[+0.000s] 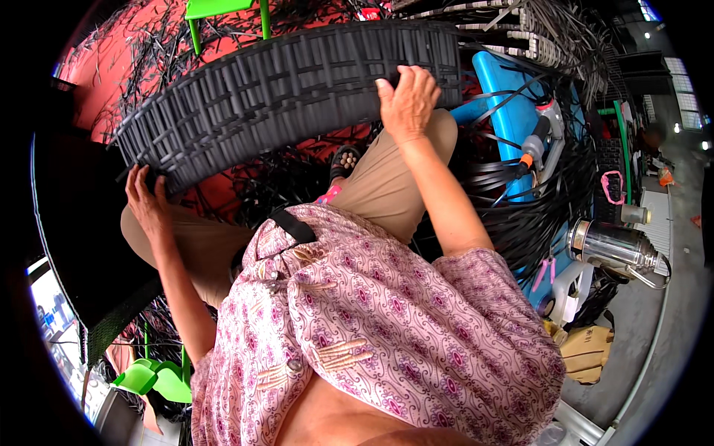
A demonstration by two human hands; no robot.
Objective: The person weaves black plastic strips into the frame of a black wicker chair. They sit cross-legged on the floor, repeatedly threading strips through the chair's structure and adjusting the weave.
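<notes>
As a seated person in a patterned pink shirt and tan trousers bends over the work, a curved panel of woven dark grey strips [290, 104] stretches from the left of the frame to the upper centre, above the knees. The left hand [151, 209] meets the panel's lower left corner, its fingers slightly parted; whether they grip the edge cannot be told. The right hand [409, 108] lies over the panel's right part, thumb and forefinger apart, fingertips against the weave.

At right of frame, a shiny metal flask [613, 245] leans with its handle outward, its contents out of sight. Below it sits a crumpled tan bag [587, 353], whose inside cannot be made out. Loose black strips [513, 223] spill past a blue board [500, 97] bearing a grey power tool [541, 137], with pink-handled scissors [545, 273] lower down.

The panel's back face is hidden. A green stool [219, 7] is cut off by the upper edge, and deep shadow swallows the detail of a black object [89, 230] at left.
</notes>
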